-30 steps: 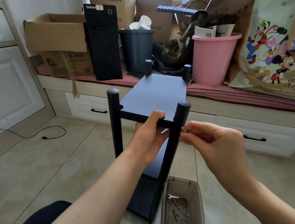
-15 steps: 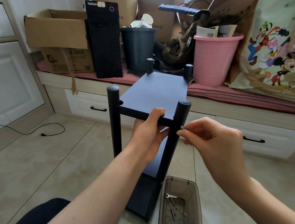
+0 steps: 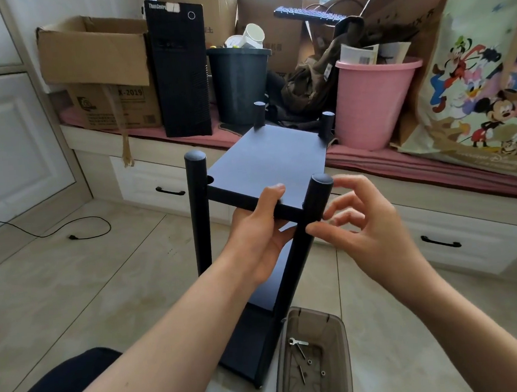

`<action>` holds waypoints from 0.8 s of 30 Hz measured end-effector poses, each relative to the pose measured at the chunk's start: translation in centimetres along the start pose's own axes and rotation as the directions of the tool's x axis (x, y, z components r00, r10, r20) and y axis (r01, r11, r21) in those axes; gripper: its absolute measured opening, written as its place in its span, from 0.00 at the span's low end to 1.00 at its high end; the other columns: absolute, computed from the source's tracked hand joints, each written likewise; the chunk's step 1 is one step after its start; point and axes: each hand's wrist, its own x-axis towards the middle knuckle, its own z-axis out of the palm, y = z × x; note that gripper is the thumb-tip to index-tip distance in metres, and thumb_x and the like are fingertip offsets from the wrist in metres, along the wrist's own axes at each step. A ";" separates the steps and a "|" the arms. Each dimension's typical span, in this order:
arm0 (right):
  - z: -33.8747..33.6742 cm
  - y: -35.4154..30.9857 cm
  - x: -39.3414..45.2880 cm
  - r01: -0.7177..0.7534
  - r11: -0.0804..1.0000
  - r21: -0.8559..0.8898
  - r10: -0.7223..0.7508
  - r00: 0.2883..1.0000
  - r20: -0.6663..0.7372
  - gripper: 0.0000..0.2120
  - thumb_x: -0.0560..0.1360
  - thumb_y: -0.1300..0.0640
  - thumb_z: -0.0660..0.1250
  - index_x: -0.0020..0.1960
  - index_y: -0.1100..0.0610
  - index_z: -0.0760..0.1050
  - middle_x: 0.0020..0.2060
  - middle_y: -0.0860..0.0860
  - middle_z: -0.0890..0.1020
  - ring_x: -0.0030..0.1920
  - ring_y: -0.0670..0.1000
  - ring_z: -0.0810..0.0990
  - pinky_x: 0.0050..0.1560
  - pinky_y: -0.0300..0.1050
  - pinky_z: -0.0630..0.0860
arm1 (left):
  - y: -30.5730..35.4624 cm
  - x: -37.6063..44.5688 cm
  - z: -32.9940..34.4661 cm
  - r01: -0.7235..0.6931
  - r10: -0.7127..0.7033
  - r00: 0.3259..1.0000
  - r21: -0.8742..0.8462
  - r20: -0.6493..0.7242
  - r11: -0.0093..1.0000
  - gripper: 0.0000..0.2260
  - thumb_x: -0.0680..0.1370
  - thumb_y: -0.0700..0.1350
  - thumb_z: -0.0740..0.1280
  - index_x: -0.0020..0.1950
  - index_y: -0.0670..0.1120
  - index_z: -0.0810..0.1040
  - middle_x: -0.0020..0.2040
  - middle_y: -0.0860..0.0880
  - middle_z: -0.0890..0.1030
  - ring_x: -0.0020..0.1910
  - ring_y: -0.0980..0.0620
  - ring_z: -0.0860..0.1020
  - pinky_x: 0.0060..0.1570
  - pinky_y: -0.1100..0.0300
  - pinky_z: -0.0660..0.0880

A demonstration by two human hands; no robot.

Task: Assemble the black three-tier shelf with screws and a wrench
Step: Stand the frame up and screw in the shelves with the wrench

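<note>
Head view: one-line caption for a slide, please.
Left hand grips the black shelf edge; right hand works at its near post.

One shelf (image 3: 267,161), four posts (image 3: 198,206), one tray (image 3: 310,318), one wrench (image 3: 297,342), two hands (image 3: 259,236).

Tiled floor (image 3: 74,303) with the shelf and parts tray

The black shelf (image 3: 267,164) stands mid-frame; a brown tray (image 3: 340,344) of screws sits lower right, a black cable (image 3: 52,230) lies at left.
</note>
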 end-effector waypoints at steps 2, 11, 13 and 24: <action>-0.5 0.0 0.5 0.020 1.000 -0.009 -0.019 0.996 0.084 0.29 0.67 0.55 0.78 0.64 0.42 0.73 0.45 0.50 0.78 0.39 0.46 0.79 0.40 0.38 0.79 | 0.0 -0.1 -0.2 -0.014 0.013 0.999 0.020 0.035 1.000 0.15 0.81 0.43 0.66 0.67 0.40 0.73 0.55 0.37 0.78 0.57 0.36 0.82 0.51 0.46 0.83; -1.1 0.4 1.9 0.063 0.998 0.019 -0.066 0.970 0.235 0.20 0.63 0.47 0.76 0.54 0.49 0.80 0.45 0.56 0.78 0.38 0.48 0.76 0.44 0.41 0.77 | 0.7 -0.2 -1.6 -0.014 -0.010 0.983 0.130 0.182 0.991 0.25 0.75 0.48 0.72 0.69 0.38 0.74 0.58 0.37 0.83 0.58 0.40 0.83 0.54 0.55 0.81; -1.1 0.1 1.9 0.074 0.997 -0.004 -0.071 0.971 0.227 0.20 0.62 0.45 0.76 0.52 0.48 0.81 0.44 0.57 0.77 0.38 0.48 0.75 0.43 0.41 0.77 | 0.8 -0.2 -1.5 -0.034 0.012 0.977 0.101 0.213 0.994 0.22 0.76 0.47 0.71 0.68 0.41 0.75 0.59 0.38 0.83 0.58 0.40 0.83 0.54 0.56 0.80; -0.8 0.0 1.2 0.158 0.987 -0.024 -0.148 0.961 0.235 0.17 0.71 0.59 0.75 0.58 0.50 0.80 0.37 0.58 0.75 0.34 0.56 0.72 0.44 0.52 0.77 | 0.7 -0.5 -1.4 -0.031 0.006 0.984 0.135 0.180 0.990 0.26 0.77 0.47 0.69 0.69 0.31 0.72 0.62 0.34 0.81 0.60 0.39 0.81 0.59 0.54 0.79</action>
